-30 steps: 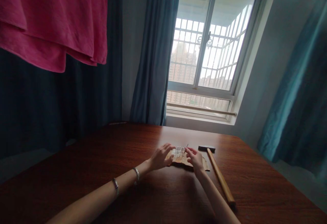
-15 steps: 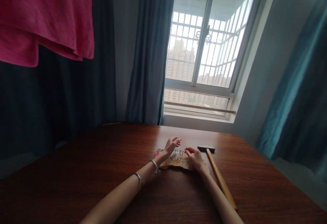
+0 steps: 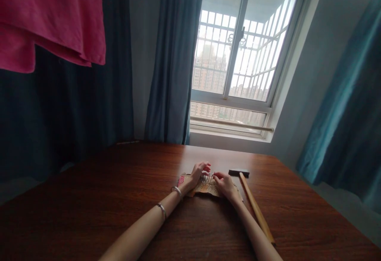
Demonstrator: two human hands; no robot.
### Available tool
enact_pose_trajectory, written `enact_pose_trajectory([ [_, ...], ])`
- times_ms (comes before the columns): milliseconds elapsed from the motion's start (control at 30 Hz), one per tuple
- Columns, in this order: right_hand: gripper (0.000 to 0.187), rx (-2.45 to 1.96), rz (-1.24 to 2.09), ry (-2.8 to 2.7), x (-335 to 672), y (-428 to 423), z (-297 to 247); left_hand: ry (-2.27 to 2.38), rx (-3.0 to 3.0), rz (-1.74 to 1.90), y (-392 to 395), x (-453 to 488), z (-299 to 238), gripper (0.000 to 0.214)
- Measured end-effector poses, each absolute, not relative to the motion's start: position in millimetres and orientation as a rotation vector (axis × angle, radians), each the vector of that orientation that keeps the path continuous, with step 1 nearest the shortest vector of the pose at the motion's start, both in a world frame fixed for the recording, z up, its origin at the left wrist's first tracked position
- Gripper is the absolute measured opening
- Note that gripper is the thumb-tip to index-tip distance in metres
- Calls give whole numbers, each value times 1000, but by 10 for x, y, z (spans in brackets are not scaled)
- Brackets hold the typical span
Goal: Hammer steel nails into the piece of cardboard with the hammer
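A patterned, wavy-edged piece (image 3: 208,188), tan with dark specks and pink at its left end, lies on the brown table (image 3: 119,213). Several thin dark nails (image 3: 204,176) stand upright along its far part. My left hand (image 3: 197,173), with two bangles on the wrist, rests over its left side, fingers loosely bent and apart beside the nails, holding nothing that I can see. My right hand (image 3: 224,184) is over the right side, thumb and forefinger pinched on one thin nail (image 3: 214,174). A hammer (image 3: 254,203) with a black head and wooden handle lies to the right.
Beyond the table's far edge are a barred window (image 3: 232,54) and a blue curtain (image 3: 169,62). Another curtain (image 3: 333,102) hangs at right. A pink cloth (image 3: 59,18) hangs at upper left.
My right hand has shifted slightly left with its pinch, closer to the standing nails. The left hand's fingers have lowered a little and curl more. The view has moved slightly.
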State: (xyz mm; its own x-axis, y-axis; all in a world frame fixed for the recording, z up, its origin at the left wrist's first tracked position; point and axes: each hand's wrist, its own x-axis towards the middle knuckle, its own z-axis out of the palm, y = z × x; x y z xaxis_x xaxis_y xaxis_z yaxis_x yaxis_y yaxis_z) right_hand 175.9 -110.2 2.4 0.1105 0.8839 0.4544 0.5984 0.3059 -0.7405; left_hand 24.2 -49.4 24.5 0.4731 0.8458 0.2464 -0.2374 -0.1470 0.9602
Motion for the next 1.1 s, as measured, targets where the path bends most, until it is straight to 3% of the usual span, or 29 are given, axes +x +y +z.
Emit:
enact_pose_trajectory([
  [467,24,-1436,370,-1571,1737,-1125,5,709,1785,963,-483,238,228,26],
  [1100,24,-1460,308,-1624,1730,-1167,4,707,2014,856,-365,284,66,30],
])
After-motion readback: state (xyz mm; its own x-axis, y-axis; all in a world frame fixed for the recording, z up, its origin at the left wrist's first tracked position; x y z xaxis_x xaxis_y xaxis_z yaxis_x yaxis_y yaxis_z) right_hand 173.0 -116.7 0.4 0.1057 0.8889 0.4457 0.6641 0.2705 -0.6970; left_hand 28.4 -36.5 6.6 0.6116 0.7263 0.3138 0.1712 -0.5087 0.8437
